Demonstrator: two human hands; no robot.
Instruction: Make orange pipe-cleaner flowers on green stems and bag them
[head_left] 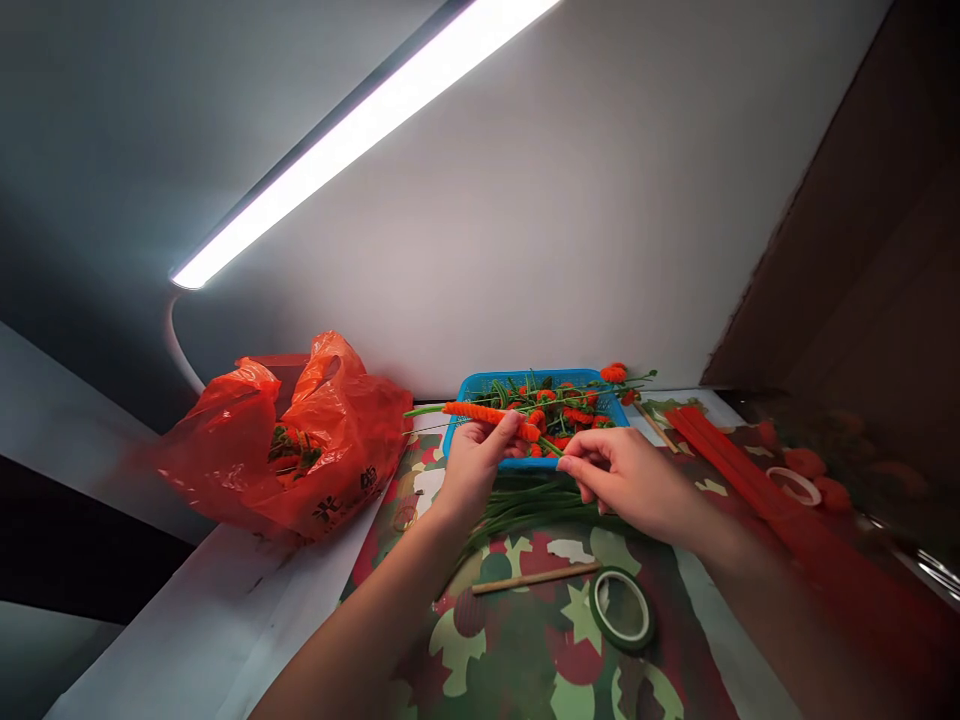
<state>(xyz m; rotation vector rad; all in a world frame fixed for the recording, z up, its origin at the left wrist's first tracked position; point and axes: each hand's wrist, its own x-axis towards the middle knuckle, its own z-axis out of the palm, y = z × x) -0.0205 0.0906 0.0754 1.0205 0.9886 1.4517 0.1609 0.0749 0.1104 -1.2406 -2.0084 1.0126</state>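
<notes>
My left hand (480,460) is closed, with thumb and fingers pinching an orange fuzzy pipe cleaner piece (474,411) that looks ribbed or coiled. Green shows at both of its ends. At the right end, my right hand (611,470) pinches the thin green stem (550,447) between thumb and fingertips. Just behind both hands is a blue plastic basket (471,384) holding orange fuzzy flowers (576,416) with green stems. Below the hands lie long green pipe cleaners (517,510), partly hidden by them.
A thin wooden stick (536,578) and a roll of green tape (643,640) lie on the patterned mat (517,670). A red plastic bag (247,470) stands at left. Red-orange strips (720,465) and a pale ring (793,486) are at right. A lit lamp (367,140) hangs above.
</notes>
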